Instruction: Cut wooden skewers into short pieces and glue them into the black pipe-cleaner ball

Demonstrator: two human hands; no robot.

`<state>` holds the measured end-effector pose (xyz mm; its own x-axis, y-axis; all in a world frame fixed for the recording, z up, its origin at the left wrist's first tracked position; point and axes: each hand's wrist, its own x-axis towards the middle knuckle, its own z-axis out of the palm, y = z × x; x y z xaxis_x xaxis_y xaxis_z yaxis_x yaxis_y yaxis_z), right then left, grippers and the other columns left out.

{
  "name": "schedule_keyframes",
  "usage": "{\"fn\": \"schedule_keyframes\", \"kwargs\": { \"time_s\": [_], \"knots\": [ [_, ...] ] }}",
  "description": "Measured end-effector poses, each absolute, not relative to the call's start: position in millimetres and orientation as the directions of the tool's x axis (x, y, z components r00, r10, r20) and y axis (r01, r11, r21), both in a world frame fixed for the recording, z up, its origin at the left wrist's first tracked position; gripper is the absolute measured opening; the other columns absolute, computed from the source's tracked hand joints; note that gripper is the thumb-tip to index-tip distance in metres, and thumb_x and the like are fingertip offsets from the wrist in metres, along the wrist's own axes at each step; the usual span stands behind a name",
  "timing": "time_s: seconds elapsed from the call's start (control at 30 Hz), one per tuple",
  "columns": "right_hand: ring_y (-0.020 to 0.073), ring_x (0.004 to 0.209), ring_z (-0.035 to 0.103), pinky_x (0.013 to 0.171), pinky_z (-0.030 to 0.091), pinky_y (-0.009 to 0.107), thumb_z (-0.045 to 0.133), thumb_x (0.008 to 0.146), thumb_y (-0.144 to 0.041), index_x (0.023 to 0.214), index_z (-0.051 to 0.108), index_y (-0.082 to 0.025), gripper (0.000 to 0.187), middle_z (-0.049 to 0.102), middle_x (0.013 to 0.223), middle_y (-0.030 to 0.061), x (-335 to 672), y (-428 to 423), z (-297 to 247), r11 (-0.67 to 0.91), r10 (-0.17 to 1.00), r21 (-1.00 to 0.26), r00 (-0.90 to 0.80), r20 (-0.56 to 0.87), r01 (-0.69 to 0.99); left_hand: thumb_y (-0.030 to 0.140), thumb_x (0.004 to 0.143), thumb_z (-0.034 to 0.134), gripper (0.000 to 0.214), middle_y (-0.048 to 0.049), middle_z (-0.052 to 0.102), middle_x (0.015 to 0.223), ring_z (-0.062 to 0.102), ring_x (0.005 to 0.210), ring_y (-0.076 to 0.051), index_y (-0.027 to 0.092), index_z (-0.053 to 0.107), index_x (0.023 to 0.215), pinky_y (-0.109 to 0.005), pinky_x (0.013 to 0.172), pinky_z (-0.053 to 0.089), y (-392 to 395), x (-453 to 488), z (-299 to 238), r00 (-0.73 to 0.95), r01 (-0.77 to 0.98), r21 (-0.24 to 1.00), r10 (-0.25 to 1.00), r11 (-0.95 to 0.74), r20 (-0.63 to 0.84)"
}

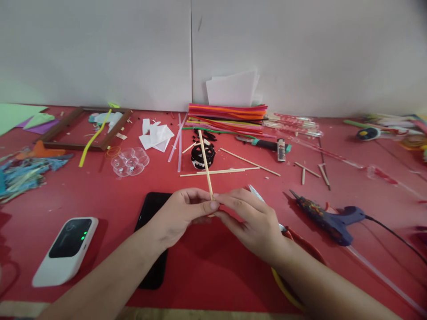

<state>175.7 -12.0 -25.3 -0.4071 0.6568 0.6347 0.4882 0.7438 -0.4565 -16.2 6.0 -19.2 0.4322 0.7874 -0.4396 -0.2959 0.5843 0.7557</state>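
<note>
A thin wooden stick (204, 162) points up and away from me, its lower end between my fingertips. My left hand (187, 211) is closed, pinching that end between thumb and fingers. My right hand (251, 218) meets it from the other side, thumb and fingertips closed at the same end. A small pale bit shows below the fingertips, but I cannot make out what it is. Beyond the hands sits a black jack-o'-lantern shape (197, 156), partly behind the stick. More wooden sticks (233, 170) lie crosswise in front of it.
At right are a hot glue gun (328, 218), a utility knife (265, 144), a lighter (281, 150) and pliers or scissors (302, 244) under my right forearm. At left lie a phone (151, 275), a white device (66, 251) and a wooden frame (73, 146). Pipe cleaners (227, 113) lie behind.
</note>
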Motion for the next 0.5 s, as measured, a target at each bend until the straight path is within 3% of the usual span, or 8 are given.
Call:
{"fn": "schedule_keyframes", "kwargs": {
  "time_s": [0.17, 0.5],
  "knots": [
    [0.0155, 0.086, 0.064, 0.079, 0.056, 0.029, 0.066, 0.090, -0.013, 0.130, 0.059, -0.024, 0.042, 0.070, 0.096, 0.0038, 175.3, -12.9, -24.2, 0.742, 0.662, -0.470, -0.417, 0.623, 0.478, 0.024, 0.065, 0.090, 0.021, 0.0016, 0.074, 0.074, 0.069, 0.073, -0.008, 0.015, 0.076, 0.077, -0.023, 0.079, 0.057, 7.4, -15.9, -20.6, 0.481, -0.360, 0.726, 0.783, 0.586, -0.394],
    [0.0150, 0.085, 0.063, 0.078, 0.056, 0.028, 0.067, 0.089, -0.014, 0.127, 0.059, -0.022, 0.039, 0.070, 0.096, 0.0041, 179.2, -11.5, -26.1, 0.758, 0.645, -0.455, -0.429, 0.632, 0.468, 0.024, 0.067, 0.089, 0.019, 0.0009, 0.074, 0.074, 0.069, 0.072, -0.008, 0.015, 0.077, 0.077, -0.022, 0.077, 0.055, 7.3, -14.4, -22.2, 0.482, -0.356, 0.753, 0.799, 0.554, -0.360]
  ]
}}
